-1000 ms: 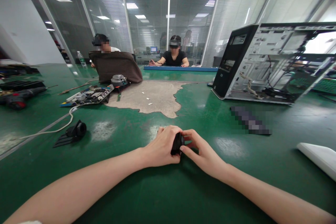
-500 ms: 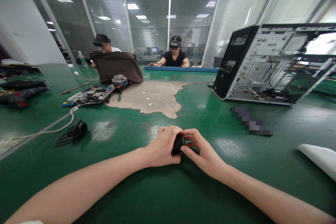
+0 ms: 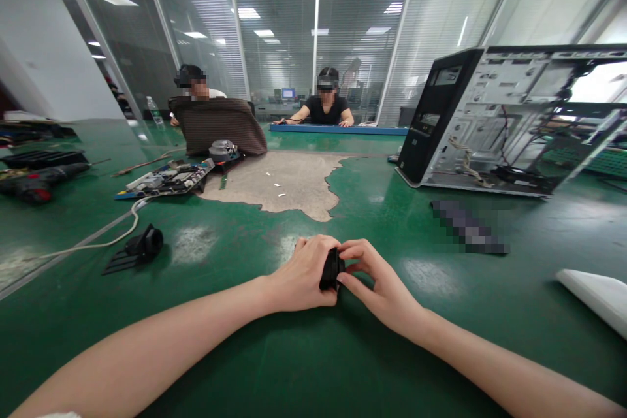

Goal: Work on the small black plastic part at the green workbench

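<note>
Small black part [image 3: 331,269], left of computer tower [image 3: 427,123]: likely light, stiff; rim probably best hold. Left hand [image 3: 307,274] wrapped around; right hand [image 3: 376,279] pinching edge.

The left hand [image 3: 304,274] is hiding part of a black piece [image 3: 332,269]. The frame's right edge is cropping the computer case [image 3: 482,121].

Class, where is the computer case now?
In the head view, the computer case stands at right on the green table, beyond the right hand.
</note>
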Available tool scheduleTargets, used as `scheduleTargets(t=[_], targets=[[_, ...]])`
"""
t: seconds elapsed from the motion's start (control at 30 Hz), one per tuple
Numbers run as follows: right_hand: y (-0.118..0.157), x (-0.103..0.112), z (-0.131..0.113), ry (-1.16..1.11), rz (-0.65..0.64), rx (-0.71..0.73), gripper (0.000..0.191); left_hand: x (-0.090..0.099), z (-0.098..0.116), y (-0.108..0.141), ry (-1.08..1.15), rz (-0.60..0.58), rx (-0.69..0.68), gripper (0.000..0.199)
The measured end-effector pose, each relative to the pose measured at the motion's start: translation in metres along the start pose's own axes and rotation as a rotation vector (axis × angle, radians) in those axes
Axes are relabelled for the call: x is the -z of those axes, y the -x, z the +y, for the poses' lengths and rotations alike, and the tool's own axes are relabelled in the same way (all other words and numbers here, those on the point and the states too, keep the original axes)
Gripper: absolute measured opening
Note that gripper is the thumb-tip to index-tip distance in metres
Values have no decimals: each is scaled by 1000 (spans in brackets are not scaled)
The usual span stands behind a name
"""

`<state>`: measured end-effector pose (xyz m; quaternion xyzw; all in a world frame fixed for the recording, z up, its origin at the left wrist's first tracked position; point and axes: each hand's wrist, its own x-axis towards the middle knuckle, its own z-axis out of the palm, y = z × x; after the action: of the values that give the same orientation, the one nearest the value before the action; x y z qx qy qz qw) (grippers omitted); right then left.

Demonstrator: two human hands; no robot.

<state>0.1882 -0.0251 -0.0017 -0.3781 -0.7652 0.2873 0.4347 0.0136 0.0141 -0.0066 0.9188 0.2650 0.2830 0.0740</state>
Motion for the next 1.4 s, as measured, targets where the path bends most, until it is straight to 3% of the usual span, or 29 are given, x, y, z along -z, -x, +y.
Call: scheduleTargets(t=[0.1, 0.2, 0.47, 0.7, 0.8, 1.07, 1.27, 1.4], targets=[[-1, -2, 1, -33, -29, -69, 27, -1, -1, 0, -10, -5, 2, 62], [0, -1, 1, -50, -95, -123, 25, -1, -2, 0, -21, -3, 0, 62], [3, 1, -1, 115, -38, 78, 13, 0, 0, 0, 2, 5, -3, 61], [0, -1, 2, 19, -40, -32, 28, 0, -1, 0, -1, -3, 5, 62], [1, -1, 2, 10, -79, -50, 25, -1, -2, 1, -3, 0, 2, 61], [3, 0, -1, 157, -18, 91, 12, 0, -1, 0, -4, 4, -14, 61], [2, 0, 0, 93, -31, 1, 28, -1, -1, 0, 0, 6, -6, 62], [3, -1, -1, 94, -67, -26, 26, -2, -2, 0, 5, 11, -4, 61]])
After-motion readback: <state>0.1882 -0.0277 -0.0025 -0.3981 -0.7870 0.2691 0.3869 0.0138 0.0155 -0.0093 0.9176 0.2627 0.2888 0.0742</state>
